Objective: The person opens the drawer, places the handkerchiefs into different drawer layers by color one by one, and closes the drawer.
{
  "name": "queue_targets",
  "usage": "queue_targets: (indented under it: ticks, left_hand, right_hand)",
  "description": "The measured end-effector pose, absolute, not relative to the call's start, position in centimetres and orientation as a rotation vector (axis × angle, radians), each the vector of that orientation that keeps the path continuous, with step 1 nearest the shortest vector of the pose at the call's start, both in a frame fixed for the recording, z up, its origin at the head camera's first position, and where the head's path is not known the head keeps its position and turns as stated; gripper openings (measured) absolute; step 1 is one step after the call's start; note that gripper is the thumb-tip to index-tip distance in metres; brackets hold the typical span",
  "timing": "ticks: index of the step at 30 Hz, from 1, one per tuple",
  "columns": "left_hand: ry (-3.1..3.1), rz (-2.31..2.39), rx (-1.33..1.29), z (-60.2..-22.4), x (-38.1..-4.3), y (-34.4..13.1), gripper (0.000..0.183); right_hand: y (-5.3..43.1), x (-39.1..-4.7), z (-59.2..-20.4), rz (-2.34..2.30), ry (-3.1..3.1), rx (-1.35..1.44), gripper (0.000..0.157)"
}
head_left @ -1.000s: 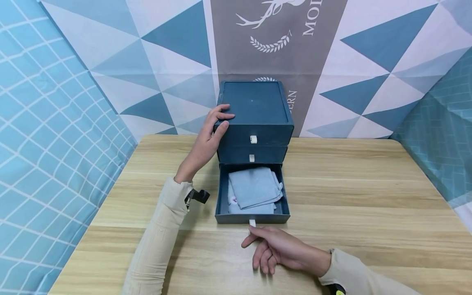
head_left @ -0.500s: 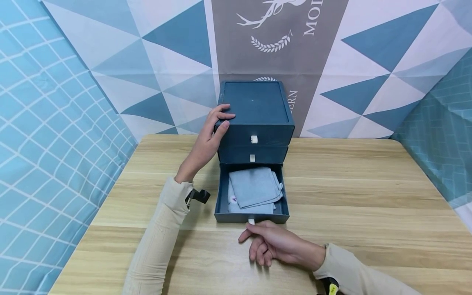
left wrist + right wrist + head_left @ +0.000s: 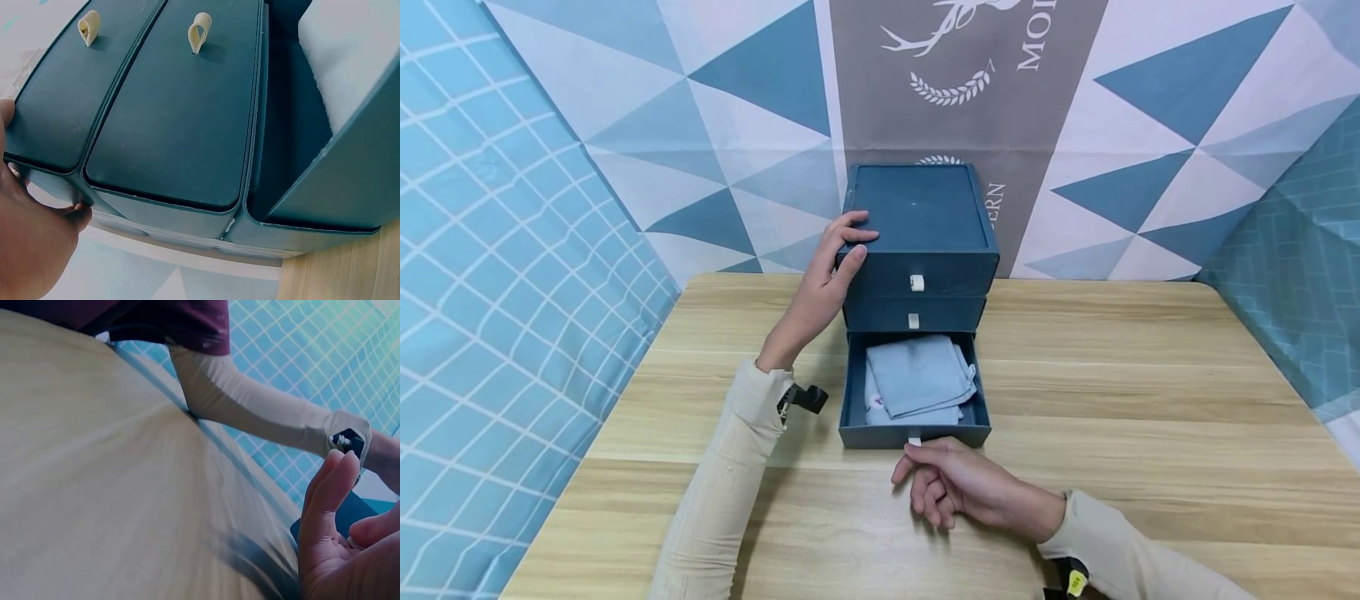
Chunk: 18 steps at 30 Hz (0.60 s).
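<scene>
A dark blue drawer cabinet (image 3: 917, 208) stands at the back of the table. My left hand (image 3: 823, 279) grips its upper left front corner, with fingers over the top and down the side. Below, the bottom drawer (image 3: 853, 437) is pulled out, and folded light blue cloths (image 3: 921, 375) lie in it. At that drawer's front, my right hand (image 3: 970, 483) pinches the white pull tab (image 3: 914, 441) between thumb and index finger, the other fingers curled loosely. The tab is mostly hidden by the fingers in the right wrist view.
The upper drawer (image 3: 955, 275) and middle drawer (image 3: 951, 315) are closed, each with a white loop tab. A wooden table (image 3: 1112, 400) lies under everything. Patterned fabric (image 3: 760, 83) hangs close behind the cabinet, and blue grid fabric (image 3: 512, 292) at the left.
The bottom drawer has slid slightly inward, its cloths moving with it. My right hand has moved a little toward the cabinet with the tab. The left hand has stayed in place.
</scene>
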<state>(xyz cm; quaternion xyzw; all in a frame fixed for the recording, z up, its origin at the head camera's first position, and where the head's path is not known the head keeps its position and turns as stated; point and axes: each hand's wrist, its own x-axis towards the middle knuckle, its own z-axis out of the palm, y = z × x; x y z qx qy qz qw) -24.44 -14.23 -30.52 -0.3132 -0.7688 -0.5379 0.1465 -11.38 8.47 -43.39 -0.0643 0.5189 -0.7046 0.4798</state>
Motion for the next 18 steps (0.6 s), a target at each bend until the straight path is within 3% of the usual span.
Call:
queue_targets:
  ticks: [18]
  left_hand:
    - [-2.225, -1.543, -0.892, -30.5, -24.4, -14.3, 0.031]
  right_hand:
    - [8.6, -13.9, -43.1, -1.752, 1.292, -0.132, 0.037]
